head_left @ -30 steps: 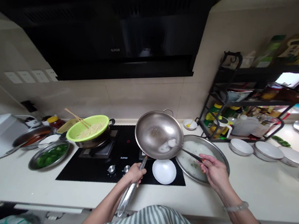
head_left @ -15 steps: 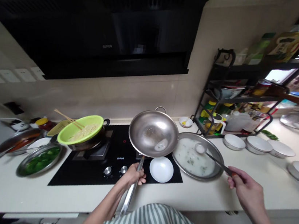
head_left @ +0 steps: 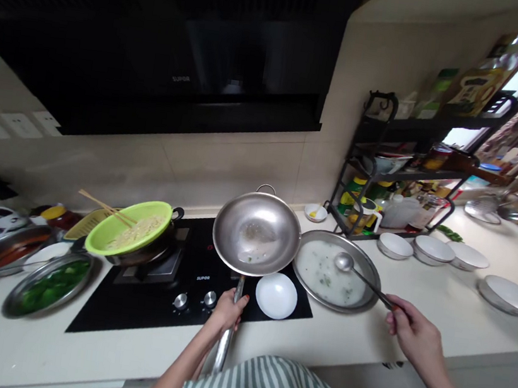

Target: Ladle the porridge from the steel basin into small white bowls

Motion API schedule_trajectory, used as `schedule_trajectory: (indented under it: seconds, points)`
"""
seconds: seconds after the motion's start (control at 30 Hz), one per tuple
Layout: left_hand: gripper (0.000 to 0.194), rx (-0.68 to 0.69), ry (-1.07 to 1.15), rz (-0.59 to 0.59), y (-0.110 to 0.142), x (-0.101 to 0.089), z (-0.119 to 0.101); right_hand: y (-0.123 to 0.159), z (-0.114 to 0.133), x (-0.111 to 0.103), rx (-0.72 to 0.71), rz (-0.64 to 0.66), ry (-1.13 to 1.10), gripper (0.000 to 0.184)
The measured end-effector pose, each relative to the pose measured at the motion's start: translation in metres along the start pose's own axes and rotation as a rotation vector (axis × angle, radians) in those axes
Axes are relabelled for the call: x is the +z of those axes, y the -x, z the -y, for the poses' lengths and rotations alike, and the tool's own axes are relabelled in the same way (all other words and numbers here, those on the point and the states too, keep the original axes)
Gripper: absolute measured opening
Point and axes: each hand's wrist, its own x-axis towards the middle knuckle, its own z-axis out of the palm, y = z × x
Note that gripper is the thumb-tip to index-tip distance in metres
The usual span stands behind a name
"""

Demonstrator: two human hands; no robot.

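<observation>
We see the black glass cooktop (head_left: 148, 307) set in the pale counter, and above its right burner the round stainless-steel wok (head_left: 257, 234) held up with its bowl tipped a little toward us. Its long steel handle (head_left: 225, 336) runs straight back from the rim toward the body, and our left hand (head_left: 226, 310) is wrapped tight around it just below the rim.

To the wok's right, nearly touching it, sits the wide shallow steel basin of pale, cloudy liquid (head_left: 337, 273). The steel ladle (head_left: 365, 279) lies slantwise over it: cup at the far left, over the liquid near the wok-side rim, shaft running down and right to our right hand (head_left: 412, 335), whose fingers are closed on the handle's end beyond the basin's edge. So the ladle's long axis points from the right hand toward the wok.

Below, between the wok and the basin, a small white round dish (head_left: 276, 295) rests on the cooktop.
</observation>
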Motion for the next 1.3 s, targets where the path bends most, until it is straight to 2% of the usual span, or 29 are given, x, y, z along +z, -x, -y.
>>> schedule_trajectory:
  seconds: [0.2,0.33,0.43,0.6,0.67,0.93,1.03,1.13,1.3]
  points:
    - [0.020,-0.010,-0.143,-0.051,-0.003,0.000,0.000,0.005,0.005,0.003,0.173,-0.063,-0.223,0.035]
    - [0.019,0.029,-0.164,-0.090,0.001,0.002,-0.003,0.010,0.016,0.007,0.332,-0.155,-0.494,0.037]
    - [0.021,0.016,-0.069,-0.062,0.005,0.004,-0.004,0.014,0.023,0.009,0.449,-0.176,-0.669,0.037]
    - [0.021,-0.054,0.242,0.096,0.008,0.004,-0.006,0.022,0.026,0.011,0.556,-0.205,-0.761,0.034]
    - [0.020,-0.073,0.301,0.148,0.008,0.002,-0.006,0.024,0.024,0.011,0.586,-0.219,-0.789,0.035]
    - [0.031,-0.061,0.417,0.191,0.003,-0.004,0.006,0.029,0.012,0.011,0.687,-0.216,-0.956,0.045]
    - [0.031,-0.033,0.383,0.181,0.002,-0.005,0.008,0.031,0.014,0.013,0.711,-0.142,-0.990,0.054]
    - [0.025,0.018,0.253,0.140,0.002,-0.011,0.006,0.034,0.018,0.015,0.717,-0.086,-0.976,0.060]
    - [0.023,0.071,0.058,0.087,0.008,-0.030,-0.010,0.036,0.021,0.018,0.728,-0.052,-0.930,0.054]
